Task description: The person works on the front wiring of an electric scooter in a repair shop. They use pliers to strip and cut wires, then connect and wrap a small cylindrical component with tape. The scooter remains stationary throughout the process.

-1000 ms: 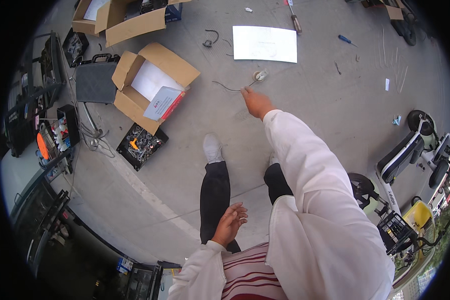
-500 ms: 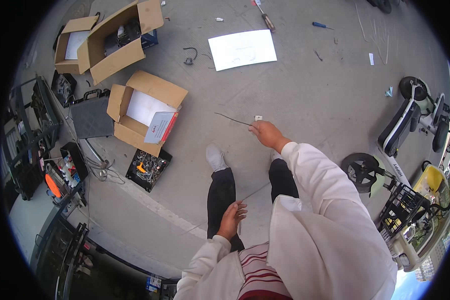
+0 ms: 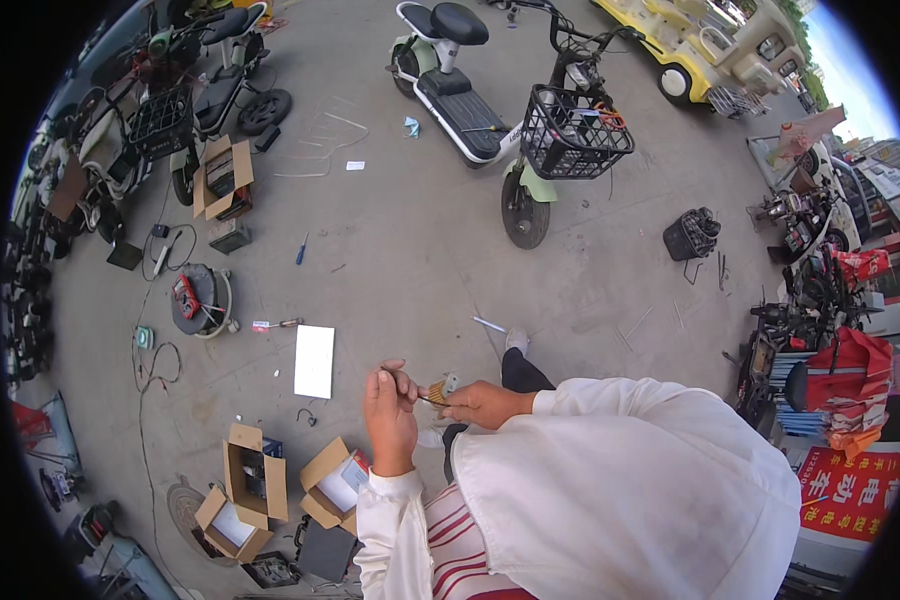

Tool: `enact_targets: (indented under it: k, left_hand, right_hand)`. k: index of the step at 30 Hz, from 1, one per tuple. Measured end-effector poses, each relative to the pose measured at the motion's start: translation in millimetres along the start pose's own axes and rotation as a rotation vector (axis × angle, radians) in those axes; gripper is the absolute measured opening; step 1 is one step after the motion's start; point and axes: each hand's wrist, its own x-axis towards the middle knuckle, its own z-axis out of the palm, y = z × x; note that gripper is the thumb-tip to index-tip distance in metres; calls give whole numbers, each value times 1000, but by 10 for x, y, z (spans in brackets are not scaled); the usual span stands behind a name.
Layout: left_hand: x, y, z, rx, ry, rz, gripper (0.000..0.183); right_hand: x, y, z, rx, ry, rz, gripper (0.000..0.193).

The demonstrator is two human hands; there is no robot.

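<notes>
From afar, I see my left hand (image 3: 390, 420) upright, curled. My right hand (image 3: 485, 403) (just beside it) points left, pinching.

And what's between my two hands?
In the head view, a dark wire and something golden-brown show between your left hand and right hand.

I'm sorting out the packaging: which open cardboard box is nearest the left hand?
The open cardboard box with the red-and-pale panel, just lower left of the left hand in the picture; the other open boxes sit farther left.

Left hand (image 3: 390, 425) on wire (image 3: 423, 398), view turned (rightward)
</notes>
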Motion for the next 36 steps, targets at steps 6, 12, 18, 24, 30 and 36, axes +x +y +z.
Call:
enact_targets:
  k: [6,12,18,24,30,36]
  left_hand:
    - [130,41,1422,37,-186,-331,30]
    - [308,-565,2495,113,-137,-429,31]
    - [691,-713,3746,180,-142,-283,31]
    - [1408,-674,4585,271,-205,-23,32]
    - [2360,-663,5010,233,-285,236,30]
    - [2999,-699,5480,213,-118,304,29]
  right_hand:
    - [-963,66,-842,65,66,-131,31]
    - [-1981,526,-2023,-149,319,-253,31]
    - [-2708,1026,-3653,-194,732,112,27]
    - [-2506,1646,-5280,-387,933,144,26]
    - [-2101,2003,-6682,-570,970,229,27]
    - [-1749,1980,-7723,-657,906,357,30]
